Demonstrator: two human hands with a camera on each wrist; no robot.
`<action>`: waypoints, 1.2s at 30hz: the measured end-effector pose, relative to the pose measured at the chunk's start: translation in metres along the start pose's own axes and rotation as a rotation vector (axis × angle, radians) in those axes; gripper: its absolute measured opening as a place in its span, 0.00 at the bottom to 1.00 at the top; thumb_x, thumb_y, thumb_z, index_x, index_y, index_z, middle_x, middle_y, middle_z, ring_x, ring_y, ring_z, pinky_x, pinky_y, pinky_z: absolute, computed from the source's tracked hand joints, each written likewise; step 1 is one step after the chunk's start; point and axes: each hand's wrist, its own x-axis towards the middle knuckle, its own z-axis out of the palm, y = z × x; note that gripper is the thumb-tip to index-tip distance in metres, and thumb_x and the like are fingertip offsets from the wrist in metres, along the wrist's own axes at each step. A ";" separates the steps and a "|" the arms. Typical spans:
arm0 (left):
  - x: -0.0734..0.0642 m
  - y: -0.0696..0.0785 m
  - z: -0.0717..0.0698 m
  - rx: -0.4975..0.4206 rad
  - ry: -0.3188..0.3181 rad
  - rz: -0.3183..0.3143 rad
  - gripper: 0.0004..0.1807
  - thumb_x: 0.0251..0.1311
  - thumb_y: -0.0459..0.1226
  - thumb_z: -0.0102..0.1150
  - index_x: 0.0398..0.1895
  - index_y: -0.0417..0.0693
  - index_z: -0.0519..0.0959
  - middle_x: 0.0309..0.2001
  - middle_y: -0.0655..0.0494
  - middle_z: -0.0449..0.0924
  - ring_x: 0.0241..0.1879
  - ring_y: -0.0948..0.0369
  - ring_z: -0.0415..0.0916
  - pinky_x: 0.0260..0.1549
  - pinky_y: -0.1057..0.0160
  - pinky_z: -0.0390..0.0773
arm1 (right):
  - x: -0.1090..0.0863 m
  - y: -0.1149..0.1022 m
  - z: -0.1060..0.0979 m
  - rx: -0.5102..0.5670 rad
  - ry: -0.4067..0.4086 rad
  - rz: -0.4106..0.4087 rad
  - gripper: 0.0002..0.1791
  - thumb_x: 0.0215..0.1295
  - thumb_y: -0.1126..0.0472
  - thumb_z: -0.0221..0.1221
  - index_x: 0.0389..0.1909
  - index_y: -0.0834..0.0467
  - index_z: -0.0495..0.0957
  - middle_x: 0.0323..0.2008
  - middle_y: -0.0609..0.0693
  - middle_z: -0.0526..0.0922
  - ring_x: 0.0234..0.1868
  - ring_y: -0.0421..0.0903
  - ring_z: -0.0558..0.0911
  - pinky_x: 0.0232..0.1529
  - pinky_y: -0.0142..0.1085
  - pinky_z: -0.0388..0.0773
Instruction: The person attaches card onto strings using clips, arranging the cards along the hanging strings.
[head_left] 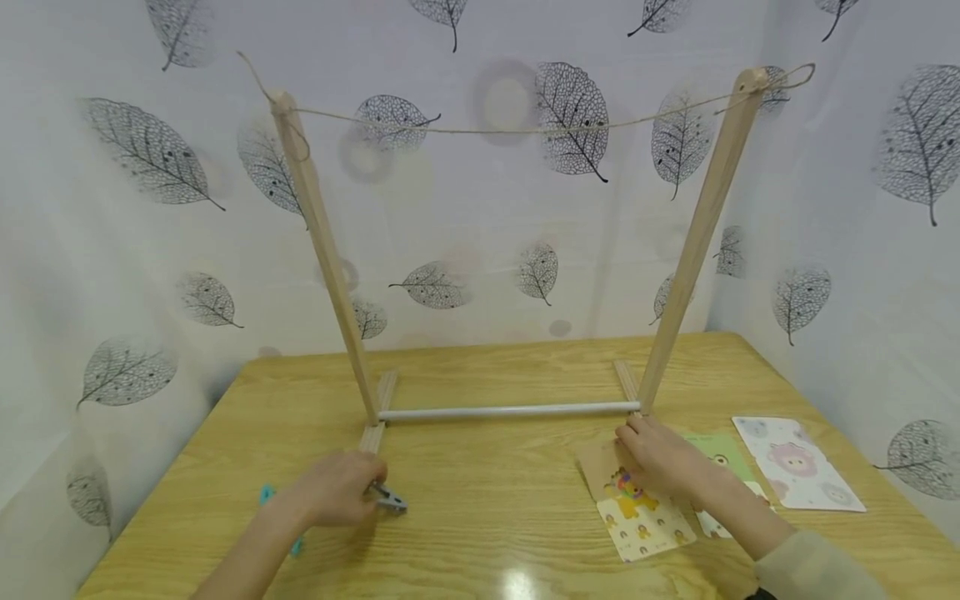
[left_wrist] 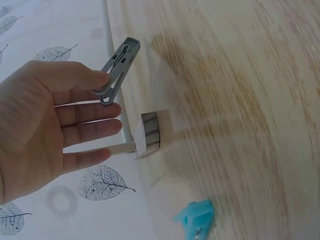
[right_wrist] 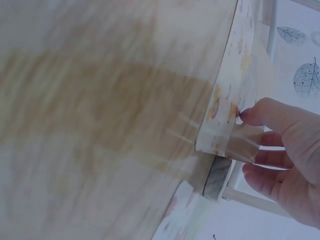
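Note:
A grey clothes peg [left_wrist: 119,70] is pinched between the thumb and index finger of my left hand [head_left: 333,490]; its other fingers stretch out in the left wrist view. That hand is low over the table, in front of the stand's left foot. My right hand [head_left: 660,454] pinches the upper edge of a beige and cream card [head_left: 651,527] with a yellow cartoon animal on it. In the right wrist view, the thumb lies on the face of this card and several fingers are at its edge. Part of the card is hidden beneath the hand.
A wooden stand has two posts, a left post [head_left: 322,242] and a right post [head_left: 697,242], a string [head_left: 487,131] tied between their tops and a white rod [head_left: 510,411] below. A green card [head_left: 723,454], a white card [head_left: 798,462] and turquoise pegs [left_wrist: 197,217] lie on the table.

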 end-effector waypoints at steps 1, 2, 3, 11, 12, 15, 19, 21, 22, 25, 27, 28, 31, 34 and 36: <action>0.001 0.000 -0.001 0.009 0.012 0.005 0.10 0.45 0.32 0.59 0.35 0.44 0.77 0.32 0.60 0.75 0.29 0.64 0.72 0.30 0.62 0.75 | 0.000 0.000 -0.001 0.004 0.004 0.004 0.24 0.44 0.63 0.70 0.41 0.67 0.71 0.35 0.52 0.70 0.36 0.48 0.72 0.38 0.40 0.74; 0.001 0.000 -0.001 0.019 0.024 0.013 0.11 0.46 0.32 0.59 0.35 0.44 0.77 0.32 0.59 0.75 0.29 0.63 0.72 0.29 0.63 0.75 | 0.000 0.000 -0.003 0.006 0.009 0.009 0.24 0.44 0.63 0.70 0.41 0.66 0.71 0.36 0.52 0.70 0.36 0.49 0.73 0.38 0.40 0.75; 0.002 0.001 -0.003 0.037 0.039 0.020 0.11 0.46 0.32 0.60 0.36 0.44 0.77 0.32 0.59 0.75 0.29 0.63 0.73 0.30 0.62 0.75 | 0.000 0.000 -0.004 0.009 0.015 0.013 0.24 0.44 0.63 0.70 0.41 0.66 0.71 0.36 0.53 0.70 0.37 0.50 0.74 0.38 0.41 0.75; 0.006 0.003 -0.012 0.136 0.152 0.110 0.12 0.48 0.34 0.63 0.37 0.43 0.78 0.31 0.57 0.74 0.25 0.66 0.70 0.25 0.65 0.74 | 0.000 0.003 -0.014 0.005 0.090 0.006 0.26 0.43 0.65 0.70 0.42 0.69 0.71 0.39 0.56 0.71 0.38 0.51 0.75 0.38 0.40 0.77; 0.007 0.003 -0.013 0.150 0.168 0.123 0.11 0.48 0.35 0.63 0.37 0.43 0.78 0.30 0.58 0.74 0.25 0.65 0.71 0.25 0.64 0.74 | 0.000 0.004 -0.015 0.003 0.098 0.003 0.26 0.43 0.65 0.70 0.43 0.69 0.71 0.38 0.56 0.71 0.38 0.51 0.75 0.38 0.40 0.77; 0.008 0.002 -0.014 0.187 0.217 0.158 0.11 0.47 0.35 0.65 0.35 0.44 0.78 0.30 0.58 0.74 0.27 0.63 0.73 0.26 0.63 0.75 | 0.000 0.004 -0.017 0.002 0.109 0.001 0.26 0.43 0.66 0.70 0.43 0.68 0.71 0.37 0.54 0.70 0.36 0.49 0.74 0.36 0.39 0.77; 0.010 0.003 -0.016 0.222 0.276 0.185 0.11 0.47 0.35 0.65 0.36 0.45 0.78 0.31 0.58 0.75 0.27 0.63 0.74 0.26 0.63 0.75 | 0.001 0.005 -0.017 -0.008 0.134 -0.007 0.26 0.43 0.65 0.70 0.43 0.68 0.71 0.37 0.52 0.70 0.35 0.45 0.72 0.34 0.36 0.75; 0.010 0.005 -0.017 0.241 0.305 0.184 0.13 0.47 0.35 0.66 0.38 0.43 0.77 0.33 0.56 0.76 0.30 0.61 0.76 0.29 0.60 0.76 | 0.002 0.005 -0.017 -0.025 0.167 -0.033 0.27 0.42 0.66 0.70 0.44 0.68 0.71 0.37 0.53 0.70 0.34 0.45 0.72 0.33 0.36 0.75; 0.010 0.006 -0.018 0.250 0.319 0.178 0.15 0.47 0.35 0.66 0.39 0.42 0.77 0.34 0.55 0.77 0.31 0.60 0.76 0.30 0.58 0.77 | 0.002 0.006 -0.017 -0.037 0.184 -0.047 0.28 0.42 0.65 0.70 0.44 0.69 0.70 0.37 0.54 0.71 0.34 0.46 0.72 0.34 0.37 0.75; 0.011 0.007 -0.021 0.313 0.384 0.162 0.18 0.46 0.36 0.68 0.42 0.40 0.76 0.36 0.53 0.79 0.37 0.55 0.78 0.35 0.51 0.77 | 0.005 0.006 -0.017 -0.063 0.238 -0.084 0.29 0.41 0.65 0.70 0.45 0.71 0.69 0.39 0.57 0.73 0.36 0.48 0.75 0.36 0.38 0.76; 0.011 0.007 -0.022 0.350 0.436 0.164 0.19 0.44 0.36 0.69 0.41 0.41 0.76 0.36 0.52 0.80 0.37 0.54 0.78 0.36 0.51 0.77 | 0.007 0.005 -0.019 -0.068 0.251 -0.081 0.29 0.42 0.65 0.69 0.45 0.73 0.69 0.40 0.59 0.73 0.38 0.51 0.76 0.37 0.40 0.77; 0.011 0.007 -0.023 0.366 0.463 0.168 0.19 0.44 0.36 0.69 0.40 0.41 0.76 0.36 0.53 0.80 0.36 0.55 0.78 0.36 0.51 0.77 | 0.008 0.004 -0.020 -0.065 0.249 -0.073 0.29 0.43 0.65 0.69 0.45 0.73 0.69 0.41 0.59 0.73 0.39 0.52 0.76 0.38 0.40 0.77; 0.011 0.006 -0.025 0.386 0.523 0.186 0.17 0.42 0.36 0.70 0.36 0.43 0.77 0.35 0.54 0.79 0.35 0.56 0.77 0.34 0.53 0.76 | 0.011 0.001 -0.022 -0.056 0.249 -0.047 0.28 0.43 0.64 0.69 0.44 0.72 0.70 0.41 0.59 0.73 0.39 0.52 0.76 0.37 0.40 0.77; 0.011 0.005 -0.027 0.379 0.544 0.180 0.17 0.42 0.35 0.70 0.36 0.43 0.76 0.35 0.54 0.79 0.36 0.55 0.76 0.34 0.54 0.76 | 0.014 -0.002 -0.023 -0.044 0.262 -0.029 0.28 0.43 0.64 0.69 0.44 0.71 0.71 0.42 0.58 0.73 0.38 0.51 0.76 0.36 0.40 0.77; 0.010 0.004 -0.028 0.377 0.554 0.170 0.17 0.42 0.35 0.70 0.36 0.41 0.77 0.35 0.52 0.79 0.36 0.55 0.76 0.34 0.53 0.76 | 0.016 -0.003 -0.023 -0.048 0.283 -0.028 0.27 0.42 0.64 0.69 0.44 0.69 0.72 0.41 0.58 0.72 0.37 0.49 0.75 0.35 0.39 0.77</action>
